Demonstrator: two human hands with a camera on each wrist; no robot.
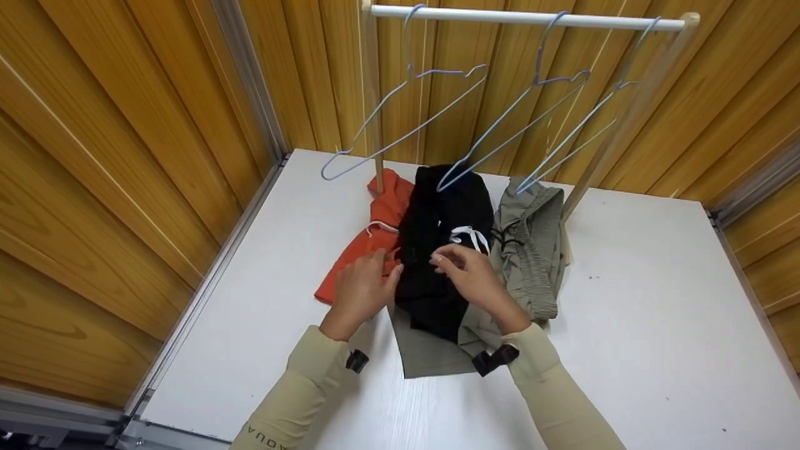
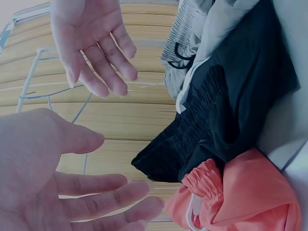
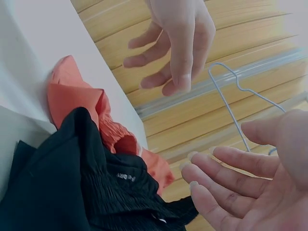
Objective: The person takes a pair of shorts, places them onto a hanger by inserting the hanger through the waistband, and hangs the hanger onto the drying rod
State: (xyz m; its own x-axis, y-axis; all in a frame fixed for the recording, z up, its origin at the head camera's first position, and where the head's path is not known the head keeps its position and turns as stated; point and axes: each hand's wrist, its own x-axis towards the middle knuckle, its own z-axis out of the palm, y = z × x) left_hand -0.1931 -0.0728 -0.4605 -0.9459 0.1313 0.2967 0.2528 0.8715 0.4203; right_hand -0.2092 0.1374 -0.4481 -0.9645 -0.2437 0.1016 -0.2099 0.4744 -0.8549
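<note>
Black shorts (image 1: 437, 294) with a white drawstring lie in the middle of a row of clothes. To their left are orange-red shorts (image 1: 353, 265) with a pale cord; to their right, grey-green shorts (image 1: 531, 262) with a black cord. My left hand (image 1: 364, 284) hovers over the orange-red shorts, its fingers relaxed and holding nothing. My right hand (image 1: 472, 278) is above the black shorts, fingers loosely bent with nothing in them. In the left wrist view the palms face each other with space between them. The black waistband (image 3: 130, 192) shows below my right hand in the right wrist view.
A rack with a white rail (image 1: 525, 17) stands behind the clothes on wooden posts. Three wire hangers, a left one (image 1: 406, 134), a middle one (image 1: 512, 125) and a right one (image 1: 578, 134), hang low over the clothes. Wood-panelled walls (image 1: 125, 156) enclose the white table (image 1: 656, 325).
</note>
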